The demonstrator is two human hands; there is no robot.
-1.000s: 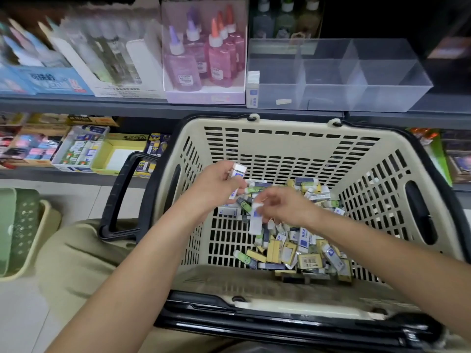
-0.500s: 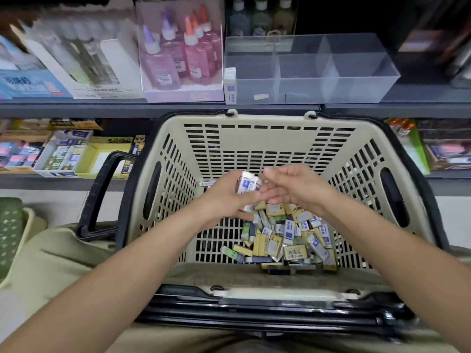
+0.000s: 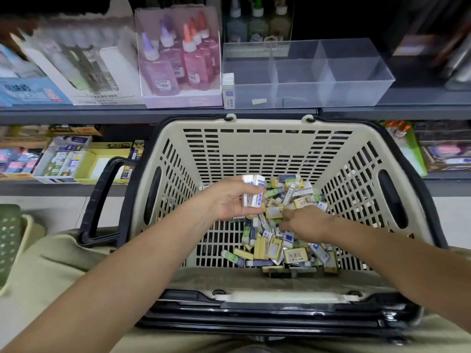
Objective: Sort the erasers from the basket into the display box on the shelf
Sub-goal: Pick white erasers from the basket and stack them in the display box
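Observation:
A beige slotted basket with black handles sits on my lap and holds a heap of small erasers in white, yellow and green wrappers. My left hand hovers over the heap and grips a few white erasers with blue bands. My right hand reaches down into the heap, fingers curled among the erasers; whether it holds one is hidden. On the shelf above stands a clear display box with dividers. One white eraser stands upright in its left corner.
Pink and purple glue bottles in a display carton stand left of the clear box. A lower shelf at the left carries open stationery cartons. A green and beige basket sits on the floor at the far left.
My right hand has left the left hand and dropped into the eraser heap. The left hand still holds its white erasers at about the same spot.

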